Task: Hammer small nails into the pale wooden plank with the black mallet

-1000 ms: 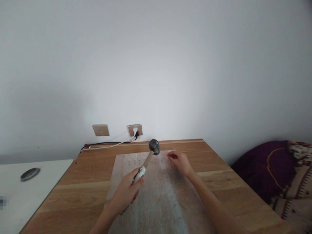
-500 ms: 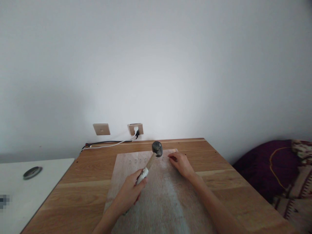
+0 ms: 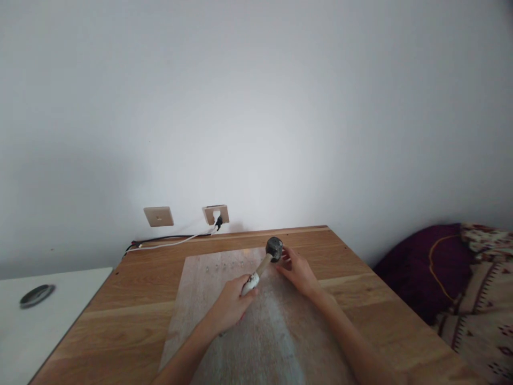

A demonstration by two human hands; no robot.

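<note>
My left hand (image 3: 231, 303) is closed around the white-wrapped handle of a mallet (image 3: 263, 263) with a dark, rounded head. The head is raised over the far right part of a worn wooden board (image 3: 240, 342). Just behind and beside the mallet head, my right hand (image 3: 298, 274) rests at the board's far right corner, fingers curled together. The mallet head partly covers those fingertips, so what they pinch cannot be made out. Several small pale nail-like pieces (image 3: 224, 266) stand in a row along the board's far edge.
The board lies on a wooden table (image 3: 120, 321) against a white wall. Cables (image 3: 172, 244) run from a wall socket (image 3: 215, 214) along the table's back left. At left is a white surface (image 3: 60, 331) with a dark oval object (image 3: 37, 295). Purple cloth (image 3: 417, 272) lies at right.
My left hand has moved the mallet to the right, so its head now sits close to my right fingers. The view has shifted slightly to the right.
</note>
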